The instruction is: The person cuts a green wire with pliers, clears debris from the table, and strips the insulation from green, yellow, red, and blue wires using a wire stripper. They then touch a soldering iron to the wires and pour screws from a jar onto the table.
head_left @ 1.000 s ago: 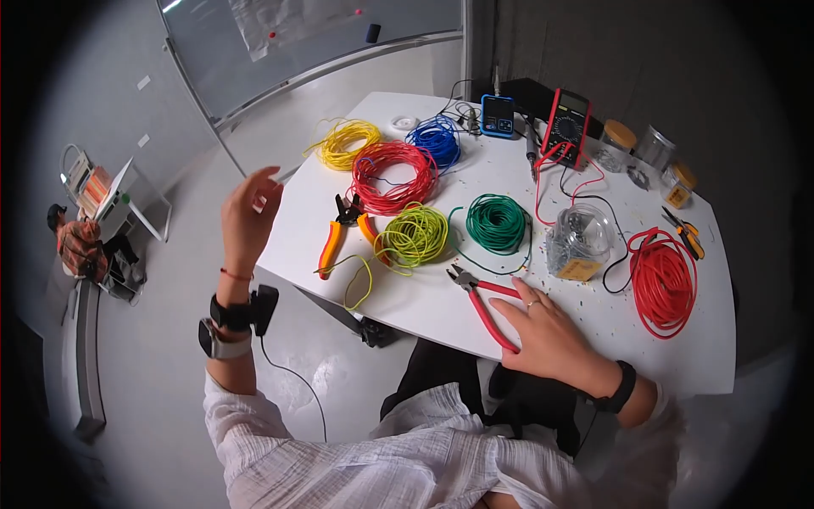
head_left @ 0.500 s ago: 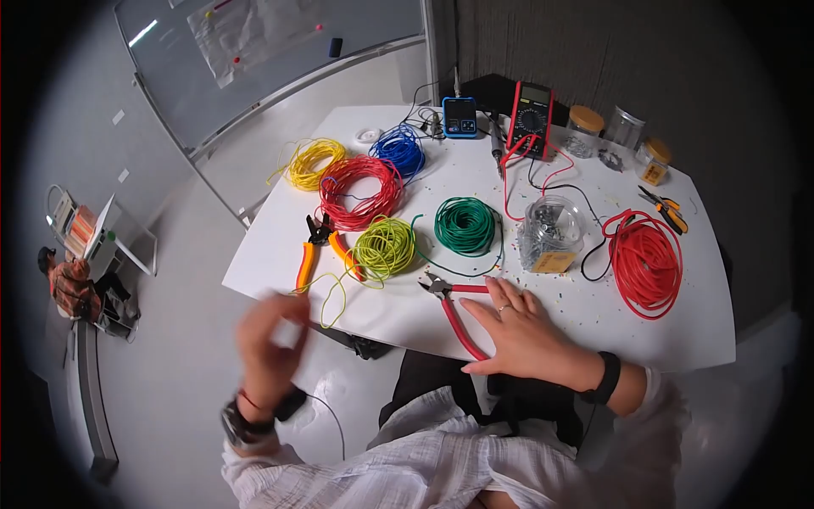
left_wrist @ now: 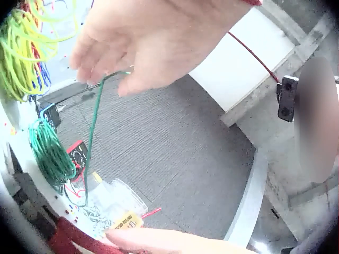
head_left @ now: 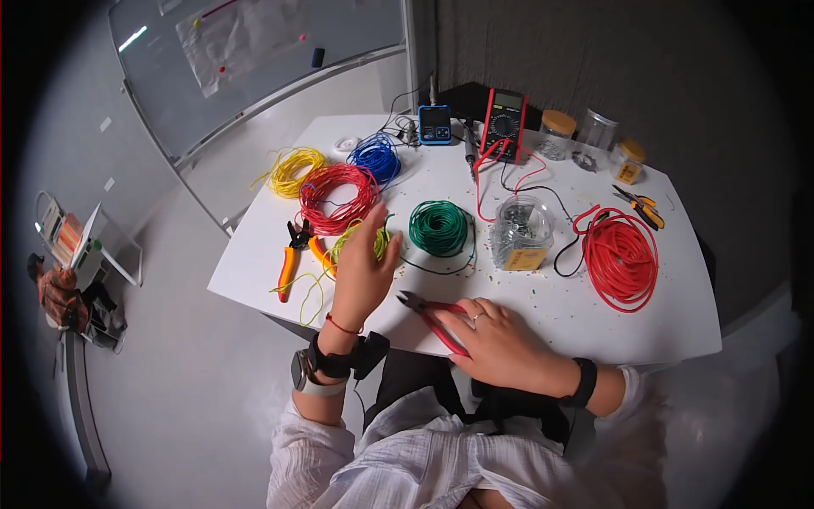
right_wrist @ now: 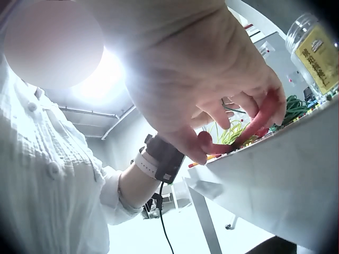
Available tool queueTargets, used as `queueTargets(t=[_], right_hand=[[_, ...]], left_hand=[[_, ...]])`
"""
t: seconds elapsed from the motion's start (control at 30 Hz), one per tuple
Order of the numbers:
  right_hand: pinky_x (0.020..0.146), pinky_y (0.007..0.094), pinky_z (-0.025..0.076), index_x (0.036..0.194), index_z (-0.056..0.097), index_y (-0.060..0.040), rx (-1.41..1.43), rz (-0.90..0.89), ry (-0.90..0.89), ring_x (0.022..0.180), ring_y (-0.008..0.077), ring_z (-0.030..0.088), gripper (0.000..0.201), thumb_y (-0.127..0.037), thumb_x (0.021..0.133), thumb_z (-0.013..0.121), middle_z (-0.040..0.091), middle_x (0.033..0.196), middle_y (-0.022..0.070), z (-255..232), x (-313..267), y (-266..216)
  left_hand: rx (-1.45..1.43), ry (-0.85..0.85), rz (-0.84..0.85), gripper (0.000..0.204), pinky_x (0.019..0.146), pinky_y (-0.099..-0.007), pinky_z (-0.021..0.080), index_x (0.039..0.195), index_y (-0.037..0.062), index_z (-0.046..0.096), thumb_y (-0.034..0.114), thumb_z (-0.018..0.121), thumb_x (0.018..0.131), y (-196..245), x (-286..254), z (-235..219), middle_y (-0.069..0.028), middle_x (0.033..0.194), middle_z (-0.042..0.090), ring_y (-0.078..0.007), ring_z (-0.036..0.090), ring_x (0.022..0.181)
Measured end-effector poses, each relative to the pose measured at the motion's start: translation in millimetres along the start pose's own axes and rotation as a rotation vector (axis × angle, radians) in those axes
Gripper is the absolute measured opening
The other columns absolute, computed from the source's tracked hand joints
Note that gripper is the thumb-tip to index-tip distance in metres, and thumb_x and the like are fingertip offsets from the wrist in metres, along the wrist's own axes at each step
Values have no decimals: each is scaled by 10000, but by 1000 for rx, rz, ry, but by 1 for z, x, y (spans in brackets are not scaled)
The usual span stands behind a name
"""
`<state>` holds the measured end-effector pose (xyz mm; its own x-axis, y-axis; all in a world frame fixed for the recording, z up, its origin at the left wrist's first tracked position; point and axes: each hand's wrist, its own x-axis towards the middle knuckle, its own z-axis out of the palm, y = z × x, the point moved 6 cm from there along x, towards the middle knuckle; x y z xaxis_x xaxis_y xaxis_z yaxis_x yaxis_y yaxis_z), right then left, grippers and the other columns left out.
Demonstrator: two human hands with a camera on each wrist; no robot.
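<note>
My left hand hovers over the table with its fingers extended, partly covering the lime-yellow wire coil. In the left wrist view, the loose end of the green wire overlaps the space between thumb and fingertips. That wire rises from the green coil. Low at the table's front edge, my right hand grips the red handles of the diagonal cutters, whose head points left. In the right wrist view, curled fingers lie around a red handle.
Wire strippers lie left, below yellow, red and blue coils. A clear jar and another red coil are to the right. Behind stand a multimeter, a blue-framed device and several jars.
My left hand has come down from beyond the table's left side and swung right, over to the lime-yellow coil. My right fingers have drawn in around the cutters' handles. The head view has shifted.
</note>
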<state>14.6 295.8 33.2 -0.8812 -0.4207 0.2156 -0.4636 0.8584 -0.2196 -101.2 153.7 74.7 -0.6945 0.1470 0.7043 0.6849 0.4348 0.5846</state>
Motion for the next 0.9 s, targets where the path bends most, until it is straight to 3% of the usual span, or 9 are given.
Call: queueTargets(t=[0.07, 0.13, 0.23, 0.53, 0.63, 0.67, 0.73, 0.8, 0.9], right_hand=[[853, 420, 379, 1195, 422, -61, 58, -50, 69, 1015, 337, 441, 592, -160, 651, 634, 445, 1082, 185, 1, -3, 1], [846, 416, 382, 1190, 434, -50, 114, -38, 87, 1002, 333, 438, 597, -134, 630, 624, 454, 1067, 185, -6, -4, 2], [837, 401, 387, 1191, 439, -41, 192, -8, 115, 973, 316, 440, 621, -93, 597, 614, 460, 1046, 168, -13, -9, 6], [841, 362, 393, 1300, 297, -68, 353, 266, 212, 995, 294, 457, 781, -28, 589, 616, 451, 1074, 149, -38, -41, 46], [826, 285, 392, 1316, 275, -44, 870, 401, 150, 971, 190, 466, 800, -67, 627, 680, 458, 1065, 101, -29, -58, 66], [826, 285, 392, 1316, 275, -44, 870, 405, 153, 971, 190, 466, 800, -67, 627, 680, 458, 1065, 101, -25, -63, 70], [776, 249, 395, 1301, 275, 10, 1476, 452, 205, 906, 139, 462, 781, -56, 631, 673, 461, 1032, 69, -12, -74, 74], [732, 219, 388, 1264, 300, 43, 1592, 476, 136, 841, 90, 439, 730, -57, 639, 664, 457, 1002, 41, -13, -76, 77], [719, 197, 373, 1238, 336, 13, 1665, 491, 143, 798, 61, 417, 664, -66, 657, 648, 452, 979, 31, -8, -79, 81]], left_hand=[[-107, -149, -178, 272, 718, -317, 458, 1063, -4, 537, 96, 559, 811, -12, 1, 11, -157, 894, 621, -274, 600, 795], [-56, -154, -122, 208, 679, -285, 466, 1014, -9, 566, 84, 533, 830, -4, 1, 9, -130, 826, 642, -227, 624, 728], [-267, -142, -216, 178, 673, -223, 464, 998, -24, 568, 46, 521, 842, -13, -4, 10, -106, 816, 646, -118, 618, 735], [-536, -235, -335, 218, 726, -224, 459, 1003, -73, 554, 95, 513, 870, -6, -11, 5, -105, 854, 626, -128, 596, 780], [-577, -336, -338, 211, 712, -230, 466, 986, -72, 557, 99, 508, 872, 0, -19, 8, -103, 830, 635, -130, 602, 766], [-580, -341, -337, 211, 712, -230, 466, 986, -72, 557, 99, 508, 872, 3, -20, 8, -103, 830, 635, -130, 602, 766], [-531, -416, -290, 188, 685, -231, 473, 967, -59, 572, 89, 522, 861, 13, -24, 8, -94, 794, 641, -126, 607, 747], [-504, -431, -272, 152, 670, -231, 478, 939, -32, 594, 71, 551, 836, 19, -26, 6, -93, 787, 649, -131, 619, 739], [-255, -517, -28, 144, 680, -231, 481, 917, 17, 622, 39, 597, 777, 37, -25, 4, -92, 833, 653, -185, 636, 769]])
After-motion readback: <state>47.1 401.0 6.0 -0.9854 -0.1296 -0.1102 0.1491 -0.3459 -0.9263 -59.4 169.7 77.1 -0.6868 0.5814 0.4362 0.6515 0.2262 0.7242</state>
